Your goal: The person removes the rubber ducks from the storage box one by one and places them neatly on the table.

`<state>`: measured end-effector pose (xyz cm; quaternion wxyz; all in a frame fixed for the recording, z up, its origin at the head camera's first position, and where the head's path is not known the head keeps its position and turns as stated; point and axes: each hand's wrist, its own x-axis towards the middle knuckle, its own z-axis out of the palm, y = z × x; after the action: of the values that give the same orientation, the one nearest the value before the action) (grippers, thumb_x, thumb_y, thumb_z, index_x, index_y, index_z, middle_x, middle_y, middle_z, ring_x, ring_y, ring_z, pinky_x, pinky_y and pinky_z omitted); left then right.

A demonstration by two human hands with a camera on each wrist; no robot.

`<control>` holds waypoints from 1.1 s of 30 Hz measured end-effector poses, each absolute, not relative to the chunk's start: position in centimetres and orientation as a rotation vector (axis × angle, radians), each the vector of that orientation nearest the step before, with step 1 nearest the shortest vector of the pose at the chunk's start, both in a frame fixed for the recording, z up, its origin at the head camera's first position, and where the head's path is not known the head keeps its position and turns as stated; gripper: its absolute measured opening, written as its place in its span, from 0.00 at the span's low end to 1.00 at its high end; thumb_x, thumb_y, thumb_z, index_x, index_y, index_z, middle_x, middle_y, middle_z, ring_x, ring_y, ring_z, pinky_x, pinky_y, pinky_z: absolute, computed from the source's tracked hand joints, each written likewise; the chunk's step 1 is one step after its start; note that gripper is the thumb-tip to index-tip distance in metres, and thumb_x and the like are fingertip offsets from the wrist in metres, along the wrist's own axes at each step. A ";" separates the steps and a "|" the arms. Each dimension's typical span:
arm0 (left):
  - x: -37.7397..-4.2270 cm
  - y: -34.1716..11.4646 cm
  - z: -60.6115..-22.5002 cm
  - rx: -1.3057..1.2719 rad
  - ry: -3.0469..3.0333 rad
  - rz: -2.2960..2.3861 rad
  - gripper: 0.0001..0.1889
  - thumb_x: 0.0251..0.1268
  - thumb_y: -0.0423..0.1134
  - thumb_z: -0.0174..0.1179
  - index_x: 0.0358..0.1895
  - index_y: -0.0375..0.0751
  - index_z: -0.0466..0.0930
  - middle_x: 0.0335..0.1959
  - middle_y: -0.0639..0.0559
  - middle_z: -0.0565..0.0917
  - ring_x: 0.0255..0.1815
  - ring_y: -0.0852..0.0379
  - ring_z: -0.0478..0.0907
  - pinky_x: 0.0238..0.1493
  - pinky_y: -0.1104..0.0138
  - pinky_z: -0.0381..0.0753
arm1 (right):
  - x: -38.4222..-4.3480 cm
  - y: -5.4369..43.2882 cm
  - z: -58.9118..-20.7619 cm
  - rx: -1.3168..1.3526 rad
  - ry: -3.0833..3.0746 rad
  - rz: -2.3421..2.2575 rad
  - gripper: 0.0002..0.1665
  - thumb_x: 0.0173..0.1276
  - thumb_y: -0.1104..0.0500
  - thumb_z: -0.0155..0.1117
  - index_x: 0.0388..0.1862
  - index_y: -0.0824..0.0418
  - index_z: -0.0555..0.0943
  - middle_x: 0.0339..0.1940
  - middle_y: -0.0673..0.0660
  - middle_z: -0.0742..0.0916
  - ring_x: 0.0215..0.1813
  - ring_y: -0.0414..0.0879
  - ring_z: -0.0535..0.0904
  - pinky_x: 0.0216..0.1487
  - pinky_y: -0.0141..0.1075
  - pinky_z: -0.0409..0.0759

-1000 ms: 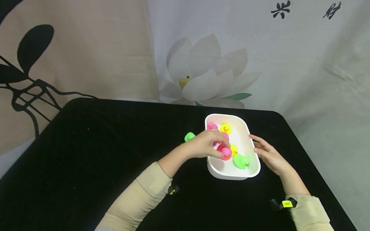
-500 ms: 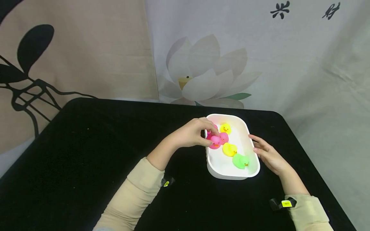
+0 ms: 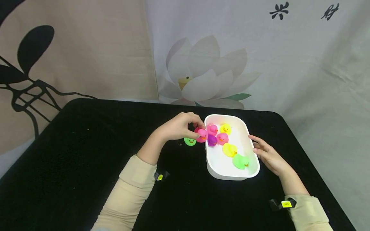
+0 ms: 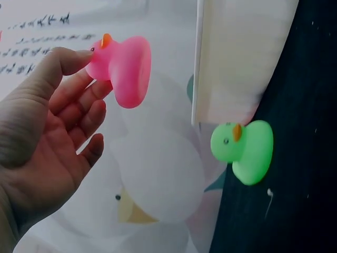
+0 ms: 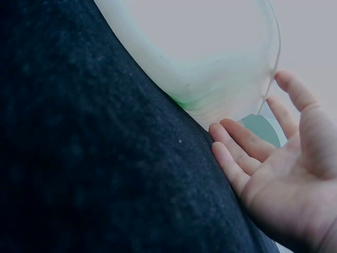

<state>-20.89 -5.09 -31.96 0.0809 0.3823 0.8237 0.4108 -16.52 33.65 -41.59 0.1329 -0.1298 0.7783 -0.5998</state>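
My left hand (image 3: pixel 180 126) pinches a pink rubber duck (image 4: pixel 126 71) by its head between thumb and fingertips, just left of the white bin (image 3: pixel 215 165). In the left wrist view the duck is held up off the table. A green rubber duck (image 4: pixel 253 153) sits on the table beside the bin, below that hand. My right hand (image 3: pixel 270 154) rests its fingertips against the bin's right side, fingers extended. Inside the bin lie pink ducks (image 3: pixel 222 139), yellow ducks (image 3: pixel 229 149), a purple duck (image 3: pixel 212 140) and another green duck (image 3: pixel 240 161).
The black-covered table (image 3: pixel 86 166) stretches out to the left and in front of the bin. A printed cloth backdrop (image 3: pixel 208 64) hangs behind its far edge.
The left hand has lifted the pink duck from inside the bin and carried it left past the rim, uncovering the purple duck. The right hand stays at the bin's side.
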 end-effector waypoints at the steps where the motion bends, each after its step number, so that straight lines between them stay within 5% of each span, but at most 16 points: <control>1: -21.0 -5.3 -32.0 1.140 2.461 1.232 0.13 0.53 0.36 0.71 0.43 0.45 0.85 0.39 0.58 0.80 0.47 0.50 0.71 0.37 0.67 0.80 | -16.5 33.6 -41.6 -0.376 2.257 -1.741 0.33 0.75 0.60 0.51 0.75 0.57 0.56 0.70 0.73 0.61 0.60 0.39 0.73 0.54 0.32 0.72; 6: -21.7 -6.7 -32.3 1.133 2.453 1.249 0.12 0.54 0.35 0.70 0.43 0.46 0.85 0.40 0.58 0.80 0.45 0.54 0.70 0.38 0.65 0.79 | -16.6 33.6 -41.5 -0.369 2.264 -1.729 0.32 0.75 0.60 0.51 0.75 0.57 0.56 0.70 0.74 0.62 0.59 0.38 0.73 0.54 0.30 0.72; 16: -22.7 -9.1 -33.0 1.142 2.371 1.326 0.11 0.55 0.34 0.69 0.43 0.43 0.85 0.42 0.53 0.81 0.45 0.49 0.72 0.42 0.55 0.75 | -16.5 33.7 -41.6 -0.361 2.271 -1.720 0.32 0.75 0.60 0.51 0.75 0.58 0.56 0.69 0.74 0.62 0.59 0.37 0.73 0.53 0.29 0.71; 33: -24.4 -11.7 -35.3 1.025 2.332 1.320 0.10 0.58 0.33 0.67 0.44 0.45 0.85 0.39 0.52 0.81 0.43 0.49 0.71 0.42 0.57 0.74 | -16.6 33.6 -41.6 -0.360 2.281 -1.715 0.33 0.75 0.59 0.51 0.75 0.58 0.55 0.70 0.73 0.62 0.60 0.38 0.72 0.54 0.31 0.71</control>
<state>-24.40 -11.66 -35.31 0.1357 0.3538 0.8053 0.4560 -16.59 33.59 -41.57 0.1322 -0.1241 0.7861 -0.5909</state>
